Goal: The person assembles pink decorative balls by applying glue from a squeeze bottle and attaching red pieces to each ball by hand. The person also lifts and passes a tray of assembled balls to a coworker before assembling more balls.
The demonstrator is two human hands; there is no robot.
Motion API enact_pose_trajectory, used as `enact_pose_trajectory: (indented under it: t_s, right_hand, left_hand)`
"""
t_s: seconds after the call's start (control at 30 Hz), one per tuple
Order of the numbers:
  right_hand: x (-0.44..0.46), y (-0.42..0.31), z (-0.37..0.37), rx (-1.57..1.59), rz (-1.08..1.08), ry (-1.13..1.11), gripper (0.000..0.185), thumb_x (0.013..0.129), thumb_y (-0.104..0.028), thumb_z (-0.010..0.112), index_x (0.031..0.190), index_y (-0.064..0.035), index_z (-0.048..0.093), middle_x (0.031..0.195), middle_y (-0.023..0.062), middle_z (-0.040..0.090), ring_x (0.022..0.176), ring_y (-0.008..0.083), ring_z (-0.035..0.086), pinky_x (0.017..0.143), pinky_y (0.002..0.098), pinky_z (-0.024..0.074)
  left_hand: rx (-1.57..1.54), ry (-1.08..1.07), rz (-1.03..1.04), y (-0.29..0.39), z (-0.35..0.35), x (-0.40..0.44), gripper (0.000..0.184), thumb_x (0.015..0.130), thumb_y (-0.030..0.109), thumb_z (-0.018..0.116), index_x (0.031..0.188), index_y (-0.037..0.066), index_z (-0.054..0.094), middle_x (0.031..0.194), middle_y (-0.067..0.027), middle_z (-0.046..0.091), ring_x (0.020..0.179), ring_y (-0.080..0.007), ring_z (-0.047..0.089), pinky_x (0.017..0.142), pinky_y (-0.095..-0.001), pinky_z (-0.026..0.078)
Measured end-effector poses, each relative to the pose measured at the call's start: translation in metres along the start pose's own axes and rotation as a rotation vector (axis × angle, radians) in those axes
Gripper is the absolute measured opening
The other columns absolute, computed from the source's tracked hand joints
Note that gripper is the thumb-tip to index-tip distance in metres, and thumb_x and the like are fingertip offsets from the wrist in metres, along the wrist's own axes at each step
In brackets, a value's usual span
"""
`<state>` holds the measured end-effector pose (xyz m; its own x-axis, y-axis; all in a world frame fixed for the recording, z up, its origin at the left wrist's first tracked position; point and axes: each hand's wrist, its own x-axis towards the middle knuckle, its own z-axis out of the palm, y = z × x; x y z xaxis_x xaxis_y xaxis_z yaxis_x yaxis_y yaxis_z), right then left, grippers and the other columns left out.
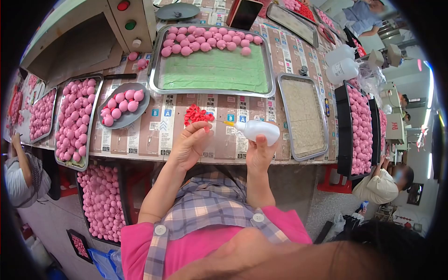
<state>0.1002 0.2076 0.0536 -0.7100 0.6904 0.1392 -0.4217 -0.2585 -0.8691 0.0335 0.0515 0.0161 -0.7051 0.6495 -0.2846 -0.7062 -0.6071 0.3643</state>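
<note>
My right hand (262, 151) is wrapped round a white squeeze bottle (262, 132), whose yellow tip with a thin needle points left. Facing that tip, my left hand (192, 142) pinches a small red piece (208, 128) between its fingertips. A pile of small red pieces (196, 113) lies on the table just beyond my left hand. Behind both hands is a metal tray (210, 92) with a green sheet and rows of pink balls (205, 46) along its far side.
A grey plate (125, 122) of pink balls and a full tray of them (74, 121) stand left. To the right are a tray with a beige surface (303, 116), white bottles (344, 71) and a black crate (345, 140). People (383, 184) sit at both sides.
</note>
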Motion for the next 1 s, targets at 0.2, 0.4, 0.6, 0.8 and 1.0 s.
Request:
enact_pose_trajectory:
  t_s: [0.2, 0.4, 0.6, 0.8, 1.0]
  right_hand:
    - [0.0, 0.001, -0.008, -0.21, -0.289, -0.101, 0.041, 0.068, -0.031, 0.072, 0.085, -0.0019, 0.05, 0.075, 0.0022, 0.049, 0.068, 0.0099, 0.047, 0.06, 0.0227, 0.0385]
    - [-0.003, -0.009, -0.002, -0.49, -0.381, -0.236, 0.036, 0.068, -0.029, 0.072, 0.081, -0.0018, 0.051, 0.073, 0.0051, 0.052, 0.062, 0.0128, 0.049, 0.055, 0.0234, 0.0391]
    - [-0.002, -0.008, 0.001, -0.53, -0.356, -0.258, 0.036, 0.069, -0.028, 0.071, 0.082, -0.0023, 0.051, 0.073, 0.0047, 0.052, 0.063, 0.0124, 0.049, 0.056, 0.0231, 0.0389]
    - [-0.002, -0.009, 0.002, -0.55, -0.373, -0.255, 0.034, 0.067, -0.026, 0.072, 0.082, -0.0023, 0.052, 0.071, 0.0055, 0.055, 0.06, 0.0134, 0.053, 0.054, 0.0244, 0.0417]
    - [-0.002, -0.008, 0.002, -0.548, -0.387, -0.258, 0.033, 0.068, -0.024, 0.072, 0.082, -0.0019, 0.052, 0.071, 0.0061, 0.056, 0.061, 0.0135, 0.054, 0.055, 0.0248, 0.0429]
  left_hand:
    - [-0.001, 0.054, -0.014, -0.001, 0.002, -0.002, 0.023, 0.076, 0.007, 0.062, 0.098, 0.006, 0.058, 0.092, -0.0027, 0.059, 0.087, -0.0112, 0.056, 0.082, -0.0264, 0.046]
    - [-0.006, 0.039, -0.009, -0.002, 0.001, -0.002, 0.023, 0.075, 0.008, 0.063, 0.097, 0.006, 0.058, 0.092, -0.0024, 0.059, 0.088, -0.0106, 0.055, 0.081, -0.0258, 0.045]
    - [0.015, 0.05, -0.008, -0.001, 0.004, -0.003, 0.021, 0.076, 0.009, 0.063, 0.096, 0.007, 0.058, 0.092, -0.0015, 0.059, 0.087, -0.0104, 0.055, 0.08, -0.0254, 0.045]
    - [0.009, 0.037, -0.005, -0.001, 0.004, -0.003, 0.019, 0.076, 0.009, 0.063, 0.095, 0.007, 0.059, 0.09, -0.0012, 0.059, 0.086, -0.0103, 0.055, 0.079, -0.0252, 0.045]
    - [0.01, 0.031, -0.003, -0.001, 0.003, -0.002, 0.018, 0.076, 0.009, 0.062, 0.094, 0.007, 0.059, 0.089, -0.0009, 0.059, 0.084, -0.0101, 0.055, 0.078, -0.025, 0.045]
